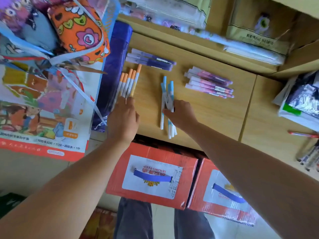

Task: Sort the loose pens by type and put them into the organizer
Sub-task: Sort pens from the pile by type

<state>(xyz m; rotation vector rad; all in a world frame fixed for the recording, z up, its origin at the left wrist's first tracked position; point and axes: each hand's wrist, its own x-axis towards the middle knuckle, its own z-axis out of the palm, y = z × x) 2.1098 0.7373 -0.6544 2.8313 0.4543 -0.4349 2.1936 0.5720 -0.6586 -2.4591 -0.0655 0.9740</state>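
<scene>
Location: a crowded stockroom corner, with wrapped goods stacked behind a light wood-grain table [215, 118] and two red cardboard boxes [187, 171] under its front edge.

Finding: four groups of pens lie on the table. The white pens with light-blue caps [166, 94] lie mid-table, loosely crossed, and serve as the reference point. To their left are the white pens with orange caps [129, 81], lying side by side. Beyond and to the left is a bundle of dark purple pens [151, 60]. To the right is a stack of pink patterned pens [208, 84]. Far right, a single red pen [302, 134] lies apart from all four groups.

Hands: the right hand [179, 112] has its fingers and thumb closed round several of the blue-capped pens near their middle. The left hand [123, 118] reaches over the near ends of the orange-capped pens. Blur prevents me from telling whether it pinches them or merely presses on them.

Assessment: sorting by type appears largely done, and the current step looks like squaring up two groups. No organizer can be identified in view.

Next move: gather the crossed blue-capped pens into one parallel bundle. Grip it firmly enough that none slip out, then carry it to one compartment without mixing types.
</scene>
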